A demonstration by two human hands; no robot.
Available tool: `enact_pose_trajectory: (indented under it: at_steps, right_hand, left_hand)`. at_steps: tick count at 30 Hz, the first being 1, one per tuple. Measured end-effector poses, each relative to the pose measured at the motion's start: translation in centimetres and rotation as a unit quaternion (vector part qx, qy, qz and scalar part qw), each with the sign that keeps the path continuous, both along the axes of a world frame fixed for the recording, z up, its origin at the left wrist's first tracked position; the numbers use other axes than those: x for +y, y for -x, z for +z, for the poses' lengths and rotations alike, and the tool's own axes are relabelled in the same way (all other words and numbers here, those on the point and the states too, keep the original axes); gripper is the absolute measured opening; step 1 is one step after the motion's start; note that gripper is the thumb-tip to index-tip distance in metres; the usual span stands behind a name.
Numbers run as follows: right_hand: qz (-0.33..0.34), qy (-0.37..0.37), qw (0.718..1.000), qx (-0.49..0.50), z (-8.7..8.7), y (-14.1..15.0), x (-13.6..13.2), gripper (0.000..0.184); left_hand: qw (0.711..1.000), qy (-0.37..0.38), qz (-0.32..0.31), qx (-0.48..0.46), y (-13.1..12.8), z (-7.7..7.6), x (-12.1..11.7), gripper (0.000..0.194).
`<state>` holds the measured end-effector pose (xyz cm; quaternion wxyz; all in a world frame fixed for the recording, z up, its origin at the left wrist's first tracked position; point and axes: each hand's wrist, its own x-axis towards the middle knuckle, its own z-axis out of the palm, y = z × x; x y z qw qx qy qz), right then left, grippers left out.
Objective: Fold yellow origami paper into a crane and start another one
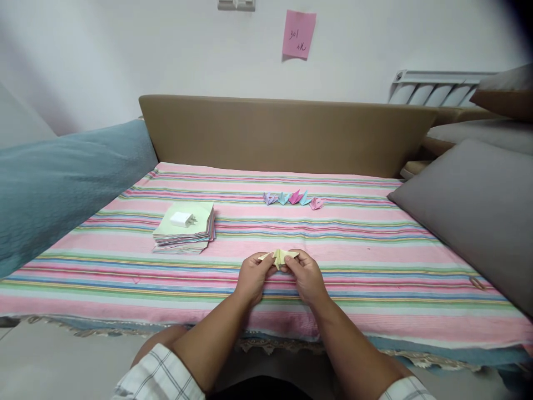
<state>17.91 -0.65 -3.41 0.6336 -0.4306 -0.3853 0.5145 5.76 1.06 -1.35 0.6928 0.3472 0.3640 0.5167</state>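
Note:
A pale yellow origami crane [278,257] is held just above the striped cloth, its wings spread out to both sides. My left hand [252,275] pinches the wing on the left between thumb and fingers. On the other side, my right hand [308,275] grips the right wing the same way, thumb on top. The fingers under the paper are partly hidden. Beyond my hands stands a row of several small folded paper cranes [295,197] in purple, blue and pink.
A stack of square paper [191,241] lies to the left, with a white plug adapter [181,219] on top. A striped cloth [353,250] covers the surface. Grey cushions [474,194] line the right, a blue cushion [75,178] the left, and a brown backrest [283,133] the back.

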Motion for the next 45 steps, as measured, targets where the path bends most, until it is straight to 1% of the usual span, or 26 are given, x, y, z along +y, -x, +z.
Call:
enact_pose_trajectory:
  at_steps: [2, 6, 8, 10, 14, 17, 19, 23, 26, 30, 40, 42, 45]
  right_hand:
    - [-0.014, 0.003, 1.000, 0.004, 0.0, 0.3, 0.0, 0.029]
    - [-0.037, 0.021, 0.999, -0.022, 0.1, 0.9, 0.0, 0.035]
    - [-0.048, 0.028, 0.998, -0.023, 0.1, 1.1, 0.0, 0.038]
    - [-0.053, 0.034, 0.998, -0.028, 0.2, 1.2, -0.1, 0.040]
    - [-0.034, 0.035, 0.997, -0.068, 0.4, 1.3, -0.3, 0.039]
    - [-0.045, 0.039, 0.994, -0.093, 0.5, 1.4, -0.4, 0.039]
    - [-0.046, 0.040, 0.993, -0.099, 0.3, 1.5, -0.4, 0.038]
    - [-0.028, 0.039, 0.996, -0.078, -0.1, 1.7, -0.4, 0.036]
    - [-0.025, 0.053, 0.998, -0.034, -0.4, 2.0, -0.3, 0.035]
    - [-0.023, 0.053, 0.998, 0.010, -0.5, 2.1, -0.2, 0.034]
    - [-0.017, 0.060, 0.998, 0.011, -0.3, 2.2, -0.2, 0.038]
    - [-0.025, 0.067, 0.997, 0.006, -0.3, 2.2, -0.2, 0.037]
    - [-0.054, 0.066, 0.996, -0.007, -0.3, 2.0, -0.1, 0.034]
  left_hand:
    - [1.000, -0.015, -0.006, 0.014, 0.0, -0.3, 0.0, 0.030]
    - [0.990, -0.084, 0.023, 0.109, 0.3, -0.6, -0.1, 0.027]
    - [0.985, -0.100, 0.024, 0.135, 0.4, -0.6, -0.1, 0.026]
    - [0.987, -0.098, 0.012, 0.126, 0.4, -0.5, -0.1, 0.027]
    - [0.993, -0.077, -0.005, 0.084, 0.2, -0.3, -0.4, 0.029]
    - [0.995, -0.059, -0.008, 0.082, -0.1, 0.1, -0.8, 0.031]
    - [0.996, -0.050, -0.022, 0.074, -0.2, 0.4, -1.1, 0.035]
    - [0.995, -0.047, -0.051, 0.073, -0.4, 0.6, -1.3, 0.039]
    - [0.995, -0.042, -0.057, 0.077, -0.5, 0.2, -1.2, 0.039]
    - [0.994, -0.035, -0.069, 0.073, -0.4, -0.4, -1.0, 0.045]
    - [0.992, -0.051, -0.083, 0.074, -0.3, -0.7, -0.9, 0.042]
    - [0.992, -0.050, -0.080, 0.086, -0.3, -0.7, -0.9, 0.042]
    - [0.989, -0.051, -0.070, 0.124, -0.1, -0.6, -0.8, 0.045]
